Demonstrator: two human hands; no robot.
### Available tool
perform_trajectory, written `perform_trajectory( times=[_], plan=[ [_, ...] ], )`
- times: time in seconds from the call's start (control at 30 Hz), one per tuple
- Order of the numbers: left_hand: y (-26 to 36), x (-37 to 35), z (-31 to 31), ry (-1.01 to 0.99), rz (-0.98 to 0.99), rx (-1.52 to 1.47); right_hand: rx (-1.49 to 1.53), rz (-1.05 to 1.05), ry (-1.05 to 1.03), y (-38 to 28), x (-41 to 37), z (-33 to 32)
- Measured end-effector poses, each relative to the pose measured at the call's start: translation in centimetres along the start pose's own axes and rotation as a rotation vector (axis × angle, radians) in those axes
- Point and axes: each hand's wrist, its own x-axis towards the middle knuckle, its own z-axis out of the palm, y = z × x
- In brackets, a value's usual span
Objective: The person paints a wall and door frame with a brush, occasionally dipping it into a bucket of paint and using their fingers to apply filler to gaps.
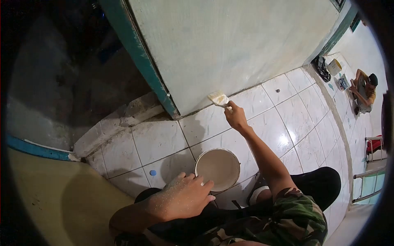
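Note:
My right hand point(237, 117) is closed round the handle of a wide paint brush point(218, 99). Pale bristles touch the foot of the white wall point(230, 49), just above the floor tiles. Between my legs stands a round bucket point(217, 170) with a greyish liquid inside. My left hand point(186, 197), speckled with white drops, rests at the bucket's near left rim with its fingers bent and spread apart; nothing shows in it.
A blue cap point(153, 172) lies on the tiles point(160, 141) left of the bucket. A teal door frame point(141, 53) borders a dark opening. At the far right, another person point(364, 92) crouches near a paint tub point(343, 83), a black bag point(321, 68) and a metal ladder point(371, 184).

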Motion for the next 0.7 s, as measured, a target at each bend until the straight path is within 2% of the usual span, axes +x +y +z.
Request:
perform_trajectory(
  times=[0.07,0.13,0.2,0.27,0.4,0.53,0.57,0.6,0.67,0.7],
  plan=[
    [0.0,0.0,0.0,-0.023,0.003,0.011,-0.012,-0.038,0.025,0.4,1.1,-0.5],
    [0.0,0.0,0.1,-0.009,0.009,0.005,-0.017,-0.051,0.081,-1.8,3.1,-3.0],
    [0.0,0.0,0.1,0.004,0.015,-0.004,-0.081,-0.008,-0.013,-6.0,5.5,-7.3],
    [0.0,0.0,0.1,-0.028,0.007,-0.003,-0.03,-0.112,0.065,-9.6,6.9,-11.2],
    [-0.1,-0.1,0.3,-0.005,0.003,-0.018,-0.018,-0.116,0.12,-20.1,5.6,-19.9],
    [-0.3,0.0,0.0,-0.016,0.014,-0.03,0.177,-0.39,0.396,-25.1,5.3,-24.4],
    [-0.3,0.0,0.0,-0.01,0.015,-0.036,0.248,-0.362,0.397,-26.3,5.2,-25.2],
    [-0.4,0.1,0.1,-0.01,0.018,-0.033,0.219,-0.268,0.319,-31.5,1.7,-26.1],
    [-0.6,0.0,0.4,0.016,0.021,-0.037,0.214,-0.305,0.372,-30.7,2.7,-25.6],
    [-0.5,0.0,0.3,0.017,0.022,-0.036,0.241,-0.413,0.443,-27.8,4.7,-24.9]
  ],
)
